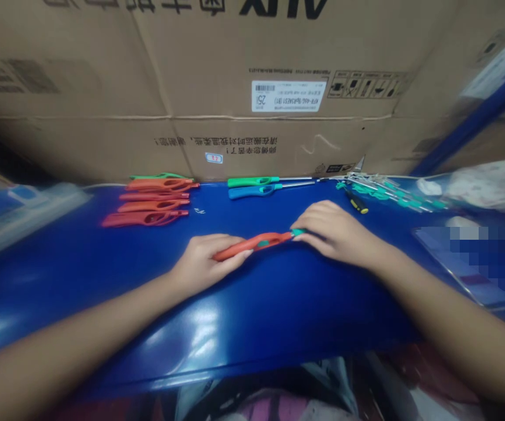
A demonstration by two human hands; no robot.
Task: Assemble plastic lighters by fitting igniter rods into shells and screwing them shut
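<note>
The orange lighter body [239, 247] is held over the blue table [278, 318]. The left hand [206, 260] is closed around its rear end; the right hand [337, 231] pinches the green piece [298, 232] at its front. If the right hand presses at an angle, this small piece may slip, I think. If dropped, it could mix with the green-ended metal tubes [395, 195] near the screwdriver [359, 203].

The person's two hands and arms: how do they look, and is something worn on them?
The left hand and right hand are ungloved, with no ring, watch or bracelet visible. Both slim forearms are bare; no sleeve or marking shows.
</note>
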